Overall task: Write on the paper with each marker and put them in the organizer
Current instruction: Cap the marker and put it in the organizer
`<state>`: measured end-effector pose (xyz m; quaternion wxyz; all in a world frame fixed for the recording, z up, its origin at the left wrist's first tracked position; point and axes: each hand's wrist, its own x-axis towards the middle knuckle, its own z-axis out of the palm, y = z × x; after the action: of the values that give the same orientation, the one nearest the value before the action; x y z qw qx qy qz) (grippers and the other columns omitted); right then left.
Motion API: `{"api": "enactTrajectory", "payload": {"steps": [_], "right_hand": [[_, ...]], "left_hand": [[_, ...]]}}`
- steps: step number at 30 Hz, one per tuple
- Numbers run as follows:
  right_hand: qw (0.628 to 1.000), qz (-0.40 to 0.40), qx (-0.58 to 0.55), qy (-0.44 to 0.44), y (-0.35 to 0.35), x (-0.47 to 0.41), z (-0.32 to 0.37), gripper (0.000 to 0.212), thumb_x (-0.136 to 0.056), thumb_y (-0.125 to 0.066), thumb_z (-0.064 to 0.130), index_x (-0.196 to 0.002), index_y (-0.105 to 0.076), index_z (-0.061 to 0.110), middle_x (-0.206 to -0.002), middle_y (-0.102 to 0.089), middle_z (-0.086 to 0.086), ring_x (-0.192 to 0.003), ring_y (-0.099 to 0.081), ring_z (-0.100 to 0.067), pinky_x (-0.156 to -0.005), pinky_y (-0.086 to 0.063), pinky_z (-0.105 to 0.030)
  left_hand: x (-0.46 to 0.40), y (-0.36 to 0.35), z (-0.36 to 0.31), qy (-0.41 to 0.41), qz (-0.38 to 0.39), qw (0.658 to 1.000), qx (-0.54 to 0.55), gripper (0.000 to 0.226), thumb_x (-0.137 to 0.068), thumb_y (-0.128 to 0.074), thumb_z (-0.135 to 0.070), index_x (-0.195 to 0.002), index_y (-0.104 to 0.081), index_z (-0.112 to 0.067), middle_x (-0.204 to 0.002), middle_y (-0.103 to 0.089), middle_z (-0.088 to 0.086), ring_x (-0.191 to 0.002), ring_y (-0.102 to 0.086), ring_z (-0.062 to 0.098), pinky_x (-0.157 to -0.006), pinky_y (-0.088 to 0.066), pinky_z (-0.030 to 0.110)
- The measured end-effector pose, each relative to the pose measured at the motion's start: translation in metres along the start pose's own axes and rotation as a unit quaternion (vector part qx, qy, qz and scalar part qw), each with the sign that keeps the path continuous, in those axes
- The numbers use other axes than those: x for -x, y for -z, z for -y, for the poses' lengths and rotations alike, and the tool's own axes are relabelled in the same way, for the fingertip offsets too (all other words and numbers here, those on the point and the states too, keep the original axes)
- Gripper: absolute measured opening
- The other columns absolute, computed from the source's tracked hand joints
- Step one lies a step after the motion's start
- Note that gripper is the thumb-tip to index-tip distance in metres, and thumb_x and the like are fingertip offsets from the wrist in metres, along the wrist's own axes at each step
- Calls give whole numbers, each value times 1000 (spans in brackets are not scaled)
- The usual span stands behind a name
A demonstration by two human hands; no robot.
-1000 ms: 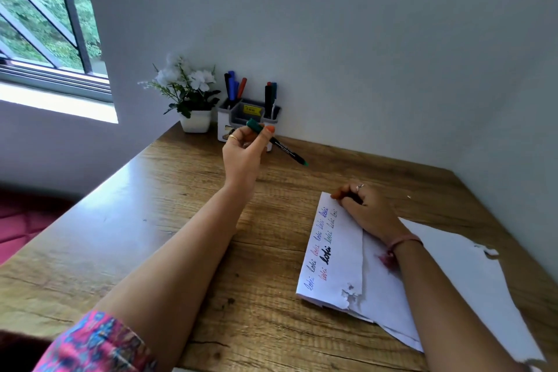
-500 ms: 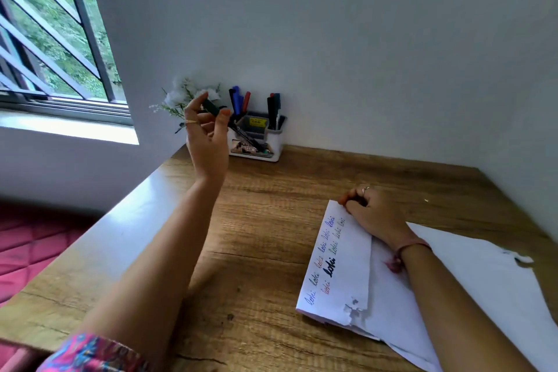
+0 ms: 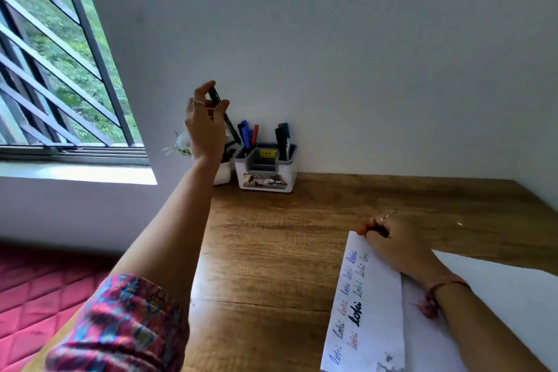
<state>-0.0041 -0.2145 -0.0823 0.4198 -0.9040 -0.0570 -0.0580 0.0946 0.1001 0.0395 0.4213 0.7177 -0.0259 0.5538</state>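
Observation:
My left hand (image 3: 204, 127) is raised above the left side of the white and grey organizer (image 3: 265, 170), pinching a dark marker (image 3: 225, 116) that points down toward its left compartment. Blue and red markers (image 3: 249, 133) stand in that left compartment, and dark and blue markers (image 3: 283, 137) stand in the right one. My right hand (image 3: 395, 246) rests with curled fingers on the top edge of the folded white paper (image 3: 371, 305), which carries several lines of coloured handwriting. Something dark shows between its fingers; I cannot tell what it is.
The organizer stands against the white wall at the back of the wooden desk (image 3: 271, 251). A white pot with flowers (image 3: 222, 172) sits just left of it, partly behind my arm. A barred window (image 3: 54, 75) is at the left, a red mattress (image 3: 36, 290) below.
My left hand has carried the marker from mid-desk up and back to just above the organizer, turning it tip-down. The right hand has stayed on the paper.

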Motion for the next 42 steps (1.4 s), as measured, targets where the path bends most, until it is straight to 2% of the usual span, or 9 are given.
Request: {"api": "enactTrajectory", "payload": {"steps": [3, 13, 21, 26, 29, 32, 35, 39, 42], "right_hand": [[1000, -2, -1, 16, 2, -1, 3, 19, -87, -54, 10, -77, -65, 22, -82, -68, 0, -76, -65, -20, -69, -51, -31], [1000, 1, -4, 18, 1, -3, 1, 16, -87, -55, 10, -81, -68, 17, -83, -69, -1, -76, -64, -16, -70, -49, -28], [1000, 2, -5, 23, 1, -6, 0, 20, -86, -54, 8, -77, -67, 20, -83, -69, 0, -77, -65, -19, -72, -51, -32], [1000, -3, -1, 27, 0, -9, -2, 18, -86, -54, 9, -80, -68, 18, -84, -69, -1, -75, -64, -19, -65, -48, -26], [1000, 0, 3, 29, -2, -10, 0, 18, -88, -53, 9, -82, -67, 17, -86, -69, -3, -77, -64, -21, -66, -48, -25], [999, -2, 7, 34, 0, -12, 2, 18, -88, -52, 9, -83, -67, 17, -84, -68, -2, -74, -63, -21, -66, -48, -30], [999, 6, 17, 43, 3, -13, 3, 18, -87, -51, 9, -81, -66, 18, -73, -60, 7, -61, -54, -11, -57, -41, -25], [998, -4, 36, 58, 4, -12, 5, 16, -88, -51, 10, -82, -66, 16, -65, -53, 11, -56, -47, -8, -49, -31, -14], [997, -5, 44, 61, 5, -11, 7, 16, -88, -51, 11, -87, -67, 13, -68, -56, 5, -55, -44, -3, -48, -27, -12]], "left_hand": [[-1, -6, 9, 17, 38, 998, -38, 36, -88, -62, -10, -124, -56, -10, -105, -62, 19, -85, -56, 11, -70, -40, -1], [18, -28, 39, 62, 158, 981, -92, 37, -88, -63, -13, -125, -55, -16, -109, -59, 17, -96, -61, 28, -87, -53, 42], [31, -38, 51, 114, 225, 956, -151, 59, -92, -56, -9, -146, -31, -11, -121, -57, 19, -106, -56, 25, -91, -40, 23], [37, -32, 44, 117, 184, 966, -138, 60, -91, -58, -9, -144, -31, -4, -125, -51, 20, -112, -54, 29, -100, -44, 35], [44, -27, 34, 62, 178, 973, -135, 50, -91, -57, -12, -137, -39, -5, -125, -48, 18, -108, -55, 32, -95, -48, 44], [71, -16, -1, -24, 237, 964, -119, 40, -91, -58, -14, -129, -49, -8, -116, -49, 6, -98, -53, 15, -91, -48, 30], [119, 4, -42, -89, 397, 911, -75, 33, -90, -61, -25, -121, -57, -16, -111, -47, -8, -96, -52, 4, -86, -48, 22], [173, 25, -67, -52, 656, 747, -90, 67, -80, -54, -63, -137, -44, -30, -137, -43, -8, -121, -45, 8, -101, -41, 31], [185, 32, -76, -59, 701, 705, -88, 65, -86, -55, -56, -143, -34, -33, -152, -28, -12, -136, -29, 7, -113, -24, 29]]}}
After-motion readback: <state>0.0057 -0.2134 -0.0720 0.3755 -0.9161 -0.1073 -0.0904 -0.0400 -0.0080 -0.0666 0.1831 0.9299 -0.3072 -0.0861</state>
